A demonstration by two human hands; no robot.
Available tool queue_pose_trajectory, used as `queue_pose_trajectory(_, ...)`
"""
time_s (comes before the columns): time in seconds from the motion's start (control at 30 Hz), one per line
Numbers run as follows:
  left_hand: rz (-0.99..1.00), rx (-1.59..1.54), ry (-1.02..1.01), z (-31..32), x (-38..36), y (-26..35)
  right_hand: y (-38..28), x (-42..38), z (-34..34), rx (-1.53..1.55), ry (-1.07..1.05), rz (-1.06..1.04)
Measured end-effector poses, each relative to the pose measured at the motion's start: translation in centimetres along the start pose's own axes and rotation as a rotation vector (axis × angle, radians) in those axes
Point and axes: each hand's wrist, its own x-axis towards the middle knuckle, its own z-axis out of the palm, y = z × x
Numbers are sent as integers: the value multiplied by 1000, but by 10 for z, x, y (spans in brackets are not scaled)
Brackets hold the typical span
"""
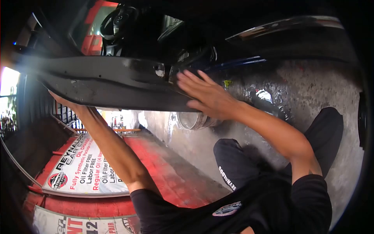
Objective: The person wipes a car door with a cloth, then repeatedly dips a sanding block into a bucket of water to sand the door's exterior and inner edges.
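Observation:
A dark car door (pixel 117 91) stands open across the view, its edge panel facing me. My left hand (pixel 68 102) is against the far left part of the door's edge, and its fingers are mostly hidden behind it. At the door's right end is my right hand (pixel 208 95), fingers spread and slightly blurred, held flat over or against the panel. No object shows in it. A door latch (pixel 159 71) sits in the panel just left of these fingers.
Behind the door are the car's steering wheel (pixel 117 19) and dark interior. A bucket (pixel 191 120) stands on the wet concrete floor (pixel 304 82) below my right hand. To the lower left, a printed sign (pixel 91 167) lies against a red wall (pixel 156 160).

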Motion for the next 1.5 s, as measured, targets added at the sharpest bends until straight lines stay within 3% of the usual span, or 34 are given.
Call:
queue_pose_trajectory(0.1, -85, -158, 17, -10, -3, -9, 9, -24, -5, 61, -41, 177)
queue_pose_trajectory(0.17, -18, -125, 14, -10, -2, -12, 6, -14, -6, 121, 189, 106)
queue_pose_trajectory(0.2, 49, -88, 6, -10, -2, -13, -5, 3, -12, 137, 201, 29)
queue_pose_trajectory(0.33, -70, -198, -58, -14, 3, -17, -16, 25, 18, 135, 139, -59)
queue_pose_trajectory(0.4, 122, 36, 6, -3, 6, -5, -2, 1, 9, 35, -15, 12)
queue_pose_trajectory(0.43, 106, 37, 3, -2, 3, 0, -3, -4, 11, 38, -29, 21)
queue_pose_trajectory(0.5, -254, -277, 63, 1, 5, 8, -5, 1, 12, 62, 64, 30)
queue_pose_trajectory(0.63, -157, -151, 6, 12, 4, 18, -12, 37, 6, 124, 154, -6)
queue_pose_trajectory(0.73, -86, -123, 24, 14, 7, 19, -1, 11, 6, 15, 102, -42)
queue_pose_trajectory(0.83, -127, -110, 31, 5, 7, 10, -1, 17, 3, -72, 100, -60)
queue_pose_trajectory(0.9, -218, -312, 46, 1, 9, -3, 11, 37, -3, 14, 213, 14)
queue_pose_trajectory(0.97, -185, -246, 72, 2, 6, -5, 7, 48, -11, 59, 294, 69)
queue_pose_trajectory(1.07, -176, -174, 86, 5, 0, 10, -20, 39, 10, -36, 154, -182)
queue_pose_trajectory(1.2, -314, -62, 64, 12, 4, 35, -16, 67, 3, 6, 241, -4)
queue_pose_trajectory(1.3, -179, -23, 40, 19, 7, 37, -18, 51, 17, -131, 187, -55)
queue_pose_trajectory(1.33, -175, -32, 54, 23, 9, 37, -26, 37, 20, 68, 198, -47)
queue_pose_trajectory(1.43, -249, -112, 136, 18, 2, 43, -22, 53, 3, -120, 210, -120)
queue_pose_trajectory(1.5, -382, -193, 134, 18, 3, 38, -20, 63, 3, -39, 283, -78)
